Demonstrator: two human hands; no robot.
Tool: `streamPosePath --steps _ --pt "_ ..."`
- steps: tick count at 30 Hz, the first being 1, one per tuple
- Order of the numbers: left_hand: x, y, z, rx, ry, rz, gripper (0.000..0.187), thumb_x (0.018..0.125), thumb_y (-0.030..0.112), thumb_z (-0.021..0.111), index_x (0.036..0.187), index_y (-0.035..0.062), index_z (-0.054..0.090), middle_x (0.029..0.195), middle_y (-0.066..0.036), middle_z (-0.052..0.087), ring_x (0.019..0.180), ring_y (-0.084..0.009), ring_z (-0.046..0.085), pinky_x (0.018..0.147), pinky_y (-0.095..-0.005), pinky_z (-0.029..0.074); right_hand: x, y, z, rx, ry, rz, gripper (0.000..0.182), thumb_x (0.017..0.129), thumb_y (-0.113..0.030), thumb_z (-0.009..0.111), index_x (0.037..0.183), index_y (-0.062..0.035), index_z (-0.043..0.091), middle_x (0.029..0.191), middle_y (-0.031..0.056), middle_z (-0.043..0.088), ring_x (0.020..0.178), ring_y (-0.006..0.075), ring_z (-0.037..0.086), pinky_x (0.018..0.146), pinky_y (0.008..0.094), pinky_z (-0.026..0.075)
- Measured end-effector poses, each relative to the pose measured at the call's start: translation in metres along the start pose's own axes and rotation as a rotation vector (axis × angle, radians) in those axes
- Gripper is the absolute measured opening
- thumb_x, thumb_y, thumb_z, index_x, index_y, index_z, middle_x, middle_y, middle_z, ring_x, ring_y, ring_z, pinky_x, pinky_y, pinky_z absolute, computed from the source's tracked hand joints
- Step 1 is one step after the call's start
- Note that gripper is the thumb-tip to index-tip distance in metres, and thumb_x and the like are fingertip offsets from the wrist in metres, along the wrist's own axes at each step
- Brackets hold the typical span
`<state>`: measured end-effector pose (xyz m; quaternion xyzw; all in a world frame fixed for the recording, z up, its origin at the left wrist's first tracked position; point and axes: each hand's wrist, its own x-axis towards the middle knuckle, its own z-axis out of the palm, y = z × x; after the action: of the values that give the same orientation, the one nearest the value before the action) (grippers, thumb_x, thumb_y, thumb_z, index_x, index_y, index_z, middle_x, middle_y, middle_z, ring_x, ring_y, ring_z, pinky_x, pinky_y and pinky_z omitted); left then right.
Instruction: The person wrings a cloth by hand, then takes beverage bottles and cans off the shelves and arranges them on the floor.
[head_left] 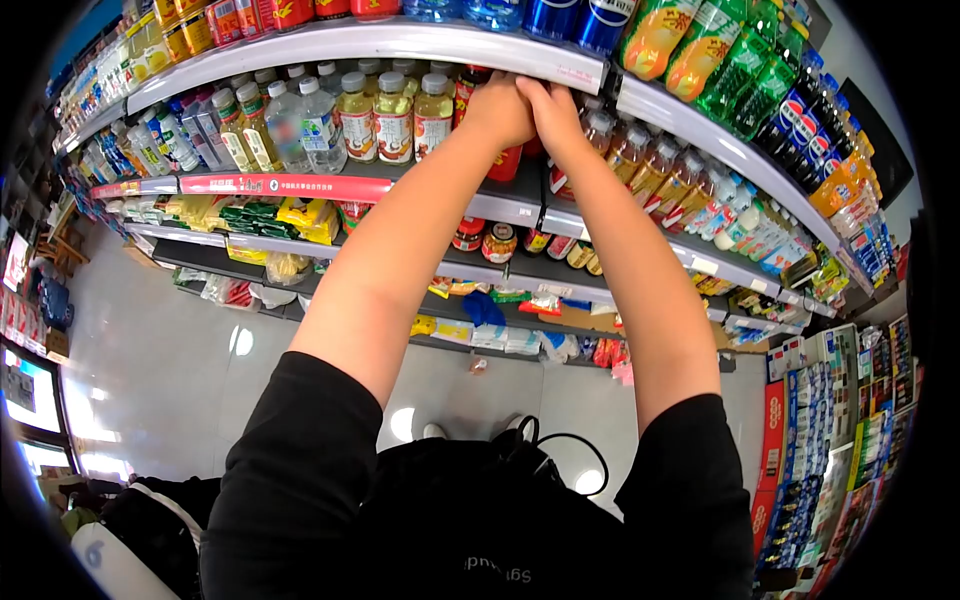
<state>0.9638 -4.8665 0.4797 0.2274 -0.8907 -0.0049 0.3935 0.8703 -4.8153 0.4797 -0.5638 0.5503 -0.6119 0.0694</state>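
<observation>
Both of my arms reach forward to the second shelf, under the lip of the top shelf. My left hand and my right hand are side by side and touch near the fingers. Most of the fingers are hidden behind the hands and the shelf lip, so any grip is out of sight. Just below my left hand shows part of a red item; whether I touch it cannot be made out. Left of my left hand stand clear bottles with pale yellow contents. Amber drink bottles stand right of my right hand.
Blue cans, orange drink bottles and green bottles fill the top shelf. Jars and packets sit lower. At right stands another stocked rack. Grey tiled floor lies beneath me.
</observation>
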Motion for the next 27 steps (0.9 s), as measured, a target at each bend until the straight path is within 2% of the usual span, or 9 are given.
streamPosePath --steps 4,7,15,16,19,23,24,25,27 --pt "-0.002 -0.005 0.004 -0.030 -0.032 -0.020 0.041 0.073 0.028 0.057 0.108 0.0076 0.056 0.114 -0.022 0.053 0.107 -0.0368 0.048 0.086 -0.0435 0.044 0.012 0.009 0.010 -0.048 0.045 0.043 0.052 0.080 -0.034 0.055 0.117 0.0022 0.049 0.115 0.0162 0.054 0.106 0.0237 0.050 0.092 0.0291 0.036" --pt "-0.004 -0.004 0.001 -0.058 -0.093 -0.166 0.044 0.071 0.030 0.058 0.109 0.0077 0.055 0.112 -0.024 0.053 0.106 -0.0374 0.048 0.086 -0.0436 0.044 0.017 0.010 0.016 -0.105 0.036 0.111 0.056 0.079 -0.038 0.057 0.117 0.0022 0.050 0.114 0.0169 0.055 0.103 0.0243 0.052 0.089 0.0295 0.039" --pt "-0.006 -0.009 0.012 -0.006 0.058 0.015 0.046 0.072 0.029 0.055 0.114 0.0098 0.050 0.108 -0.022 0.056 0.105 -0.0390 0.049 0.085 -0.0442 0.045 0.010 0.002 0.009 0.018 -0.079 0.195 0.060 0.079 -0.041 0.059 0.119 0.0022 0.049 0.115 0.0172 0.055 0.106 0.0237 0.052 0.091 0.0291 0.038" --pt "-0.006 -0.008 0.012 -0.040 0.053 0.012 0.046 0.073 0.029 0.054 0.114 0.0097 0.050 0.109 -0.022 0.055 0.105 -0.0391 0.049 0.085 -0.0442 0.045 0.015 0.014 0.009 0.003 -0.065 0.143 0.063 0.075 -0.046 0.059 0.116 0.0009 0.052 0.116 0.0190 0.055 0.109 0.0281 0.051 0.092 0.0315 0.038" --pt "-0.006 -0.004 0.015 -0.028 0.071 0.002 0.050 0.073 0.030 0.053 0.119 0.0109 0.046 0.112 -0.020 0.054 0.107 -0.0387 0.048 0.086 -0.0435 0.044 0.021 0.029 0.008 -0.004 -0.014 0.024 0.063 0.074 -0.046 0.059 0.115 0.0017 0.053 0.115 0.0188 0.056 0.108 0.0277 0.052 0.092 0.0315 0.038" --pt "-0.001 -0.010 0.022 0.038 0.001 0.010 0.050 0.073 0.033 0.055 0.118 0.0119 0.048 0.114 -0.020 0.053 0.106 -0.0387 0.048 0.090 -0.0426 0.041 0.020 0.017 0.006 -0.047 -0.108 0.054 0.065 0.072 -0.050 0.058 0.114 -0.0007 0.054 0.114 0.0184 0.057 0.107 0.0274 0.053 0.092 0.0307 0.038" --pt "0.004 -0.014 0.020 0.030 -0.124 0.062 0.051 0.073 0.035 0.055 0.117 0.0124 0.048 0.115 -0.020 0.052 0.106 -0.0386 0.047 0.091 -0.0425 0.040 0.022 0.019 0.007 -0.155 -0.056 0.094 0.077 0.066 -0.056 0.060 0.121 -0.0030 0.049 0.122 0.0223 0.049 0.115 0.0318 0.046 0.097 0.0349 0.034" --pt "0.008 -0.015 0.016 0.022 -0.245 0.114 0.051 0.072 0.038 0.056 0.117 0.0129 0.049 0.116 -0.020 0.052 0.106 -0.0385 0.047 0.092 -0.0423 0.039 0.013 0.010 0.009 -0.087 -0.014 0.164 0.066 0.079 -0.046 0.053 0.128 -0.0042 0.042 0.127 0.0202 0.046 0.120 0.0317 0.042 0.099 0.0338 0.033" --pt "-0.002 0.002 -0.004 -0.108 -0.077 0.054 0.041 0.078 0.036 0.049 0.110 0.0105 0.053 0.105 -0.022 0.057 0.097 -0.0366 0.054 0.089 -0.0426 0.040 0.013 0.003 0.009 -0.129 -0.053 0.186 0.070 0.076 -0.050 0.054 0.128 -0.0033 0.042 0.127 0.0229 0.045 0.120 0.0327 0.042 0.099 0.0336 0.033"
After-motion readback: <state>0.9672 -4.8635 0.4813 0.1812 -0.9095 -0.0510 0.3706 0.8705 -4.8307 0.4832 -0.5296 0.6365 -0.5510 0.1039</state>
